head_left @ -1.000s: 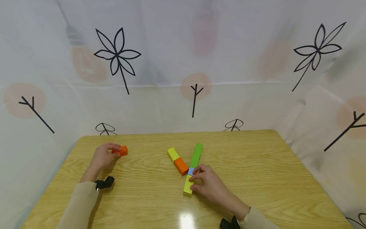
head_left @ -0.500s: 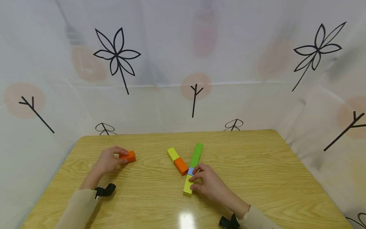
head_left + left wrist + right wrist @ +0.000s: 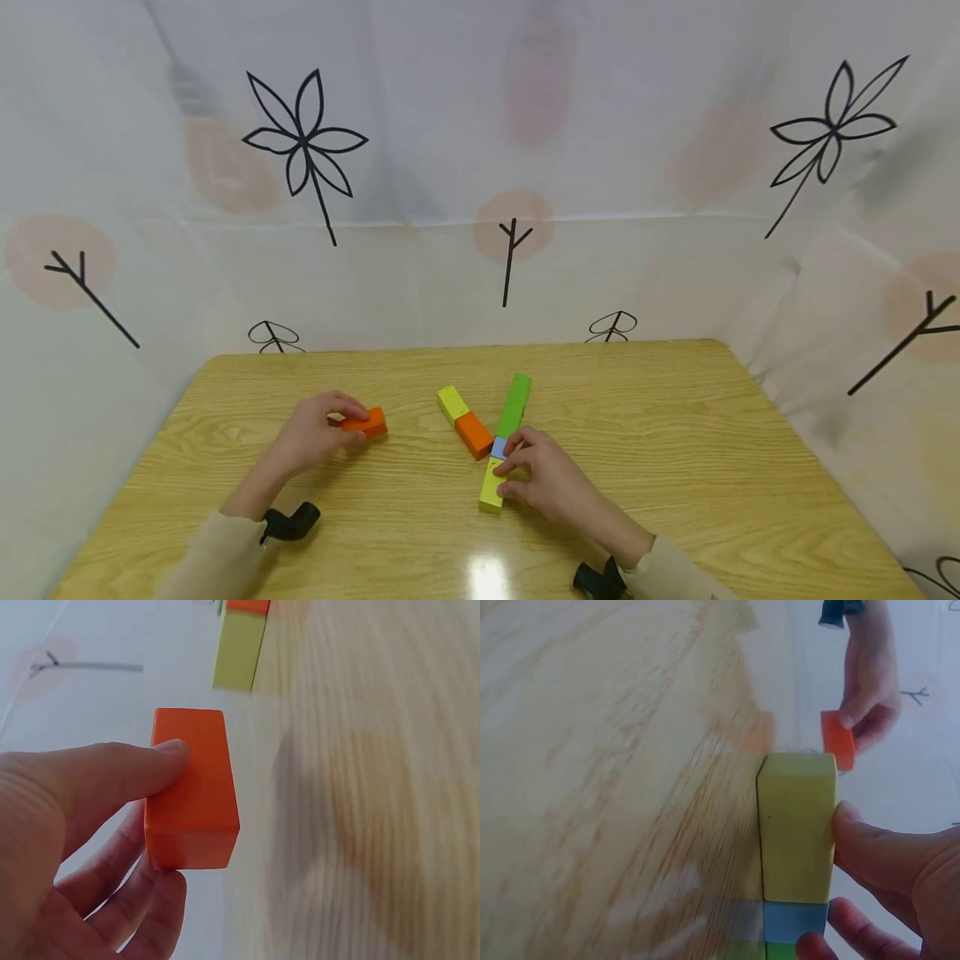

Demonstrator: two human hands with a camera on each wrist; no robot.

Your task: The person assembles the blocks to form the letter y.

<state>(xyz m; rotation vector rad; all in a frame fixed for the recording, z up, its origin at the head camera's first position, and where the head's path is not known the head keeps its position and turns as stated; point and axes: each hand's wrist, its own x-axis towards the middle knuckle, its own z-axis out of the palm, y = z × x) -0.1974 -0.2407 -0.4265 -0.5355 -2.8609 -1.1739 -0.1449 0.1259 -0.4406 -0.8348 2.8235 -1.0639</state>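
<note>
Over the left part of the table, my left hand [image 3: 311, 429] pinches an orange block [image 3: 193, 776] between thumb and fingers, lifted above the wood. My right hand [image 3: 555, 475] rests against a row of blocks at the middle: its thumb touches the side of a yellow block [image 3: 796, 832], and a fingertip lies near the blue block [image 3: 795, 922]. A green block [image 3: 514, 404] continues that row away from me. Slanting toward the blue block are a second orange block [image 3: 474, 436] and a second yellow block [image 3: 452, 403], set end to end.
All the blocks lie on a wood-grain table [image 3: 675, 433]. A white cloth [image 3: 405, 283] printed with plants hangs behind it and at its sides. Black devices sit on both wrists, the left one [image 3: 292, 522] low over the table.
My left hand has carried the orange block to the right and slightly nearer to me. The right hand and the blocks in the middle have stayed where they were.
</note>
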